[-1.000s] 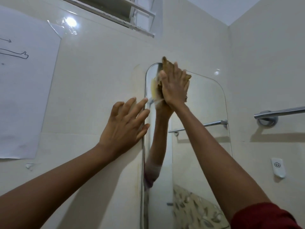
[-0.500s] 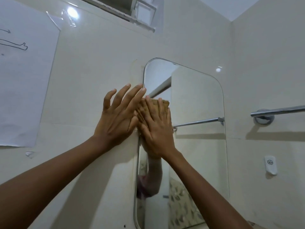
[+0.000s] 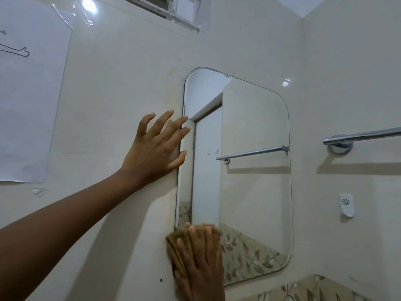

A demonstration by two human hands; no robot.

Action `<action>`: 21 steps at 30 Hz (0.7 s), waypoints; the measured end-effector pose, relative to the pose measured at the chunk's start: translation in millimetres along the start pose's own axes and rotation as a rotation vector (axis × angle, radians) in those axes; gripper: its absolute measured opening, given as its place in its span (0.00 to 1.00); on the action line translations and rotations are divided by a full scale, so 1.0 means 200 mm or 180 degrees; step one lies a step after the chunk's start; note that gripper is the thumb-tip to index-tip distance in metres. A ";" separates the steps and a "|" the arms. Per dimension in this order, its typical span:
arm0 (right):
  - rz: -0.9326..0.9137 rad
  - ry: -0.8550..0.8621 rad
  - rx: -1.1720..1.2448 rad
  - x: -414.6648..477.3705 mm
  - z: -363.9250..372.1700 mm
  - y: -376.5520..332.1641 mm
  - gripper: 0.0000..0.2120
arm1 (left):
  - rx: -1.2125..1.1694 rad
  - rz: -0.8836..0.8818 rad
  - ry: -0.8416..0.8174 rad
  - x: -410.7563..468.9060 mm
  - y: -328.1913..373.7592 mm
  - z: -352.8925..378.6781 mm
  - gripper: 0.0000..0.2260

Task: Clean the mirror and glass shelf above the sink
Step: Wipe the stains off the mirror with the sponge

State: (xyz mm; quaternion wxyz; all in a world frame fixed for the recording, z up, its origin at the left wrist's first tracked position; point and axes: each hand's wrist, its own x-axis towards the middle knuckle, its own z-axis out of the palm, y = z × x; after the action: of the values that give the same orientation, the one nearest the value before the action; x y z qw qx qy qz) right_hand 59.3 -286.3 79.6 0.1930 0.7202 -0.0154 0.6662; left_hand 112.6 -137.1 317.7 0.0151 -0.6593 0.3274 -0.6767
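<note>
A tall frameless mirror with rounded corners hangs on the cream tiled wall. My right hand lies flat on a folded tan cloth and presses it against the mirror's lower left corner. My left hand rests on the wall at the mirror's left edge, fingers spread, fingertips reaching onto the glass; it holds nothing. The glass shelf is out of view.
A chrome towel bar juts from the right wall, with a small white wall fitting below it. A taped paper sheet hangs at far left. A louvred window sits above. Leaf-patterned tiles run along the bottom.
My right hand has swept the cloth down the mirror's left side, from the top edge to the lower left corner. My left hand stays on the wall by the mirror's edge.
</note>
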 end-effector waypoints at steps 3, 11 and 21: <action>0.0691 0.0211 -0.0410 -0.08 0.01 0.04 0.16 | -0.0023 -0.0017 0.0031 0.00 0.00 0.00 0.23; 0.3914 0.0401 0.0988 0.02 -0.06 0.54 0.31 | 0.0026 -0.0030 0.0071 0.00 0.00 0.01 0.23; 0.3284 0.0411 0.0905 1.10 -0.03 1.13 0.24 | 0.0075 -0.0018 0.0005 0.00 0.00 0.01 0.25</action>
State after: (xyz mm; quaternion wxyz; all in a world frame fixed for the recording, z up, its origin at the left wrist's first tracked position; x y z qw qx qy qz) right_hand 14.5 -440.6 350.6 -0.2582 0.5958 -0.2649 0.7129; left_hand 114.6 -139.1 317.3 0.0207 -0.6594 0.3177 -0.6810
